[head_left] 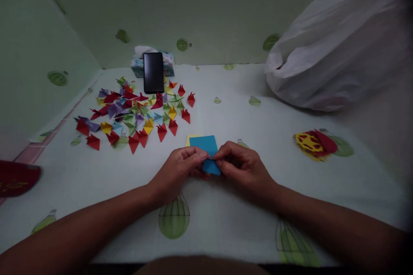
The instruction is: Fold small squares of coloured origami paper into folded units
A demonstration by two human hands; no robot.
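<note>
Dozens of small folded paper shapes [142, 137] crowd the left side of our counter [232, 107], red, purple, yellow, green and pale blue, tips poking every which way, and we're at work just to the right of them. Our left hand [185, 163] has thumb and fingers closed on the blue paper [204, 142]; our right hand [247, 165] pinches it from the other side, fingertips nearly meeting the left's. So it's blue in both grips, right in front of us, one part spread beyond the fingers and another showing below them; single sheet or two, we can't tell. Some yellow paper [188, 141] peeks out at the far left corner, under the blue. Behind the folded crowd we've got a black phone [153, 73] leaning upright against a tissue box [137, 68]. Over on the right, a big white plastic bag [316, 60] bulges, and nearer us lies a red-and-yellow cut-out [311, 142]. Far left, a dark red object [19, 178] juts into our view.
</note>
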